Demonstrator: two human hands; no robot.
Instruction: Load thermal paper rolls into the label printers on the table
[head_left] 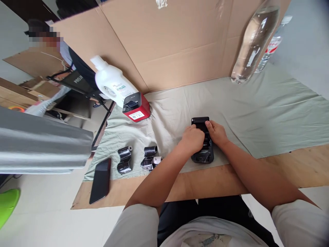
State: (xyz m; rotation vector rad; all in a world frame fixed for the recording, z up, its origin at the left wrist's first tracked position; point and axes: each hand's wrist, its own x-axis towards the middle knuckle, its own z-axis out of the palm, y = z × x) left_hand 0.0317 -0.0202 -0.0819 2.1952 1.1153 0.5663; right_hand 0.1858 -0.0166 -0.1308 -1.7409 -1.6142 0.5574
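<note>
A black hand-held printer-like device point(203, 151) lies on the pale cloth point(257, 113) near the table's front edge, its lid end pointing away from me. My left hand point(192, 139) rests curled on top of its middle. My right hand point(216, 132) grips its right side, fingers on the upper part. Both hands hide most of the device's middle. To the left lie two black rolls of ribbon or tape point(124, 160) point(149, 158), apart from my hands.
A red and black box-shaped device point(136, 107) and a white jug point(111, 84) stand at the left back. A clear water bottle point(253, 44) stands far right against a cardboard wall point(174, 37). A black phone point(100, 180) lies at the front left corner. Another person sits beyond.
</note>
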